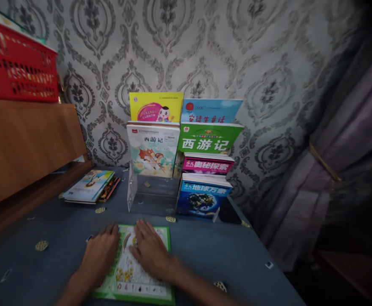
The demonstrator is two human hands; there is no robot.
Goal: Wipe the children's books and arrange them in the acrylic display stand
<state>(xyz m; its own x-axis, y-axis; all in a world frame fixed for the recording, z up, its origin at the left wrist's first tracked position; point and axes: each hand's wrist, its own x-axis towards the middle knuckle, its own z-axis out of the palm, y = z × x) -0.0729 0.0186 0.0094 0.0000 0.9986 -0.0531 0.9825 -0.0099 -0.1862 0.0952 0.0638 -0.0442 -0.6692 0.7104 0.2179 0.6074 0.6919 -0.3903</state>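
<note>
Hands on green-edged book

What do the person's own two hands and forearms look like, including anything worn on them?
The left hand and right hand are ungloved, each with slender fingers. The left forearm and right forearm show no sleeve, watch or bracelet within view. Blur hides finer markings.

Green-bordered book flat on blue-grey tabletop

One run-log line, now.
left hand: at green-edged book, left side | right hand: palm down on it | clear rack: behind
</note>
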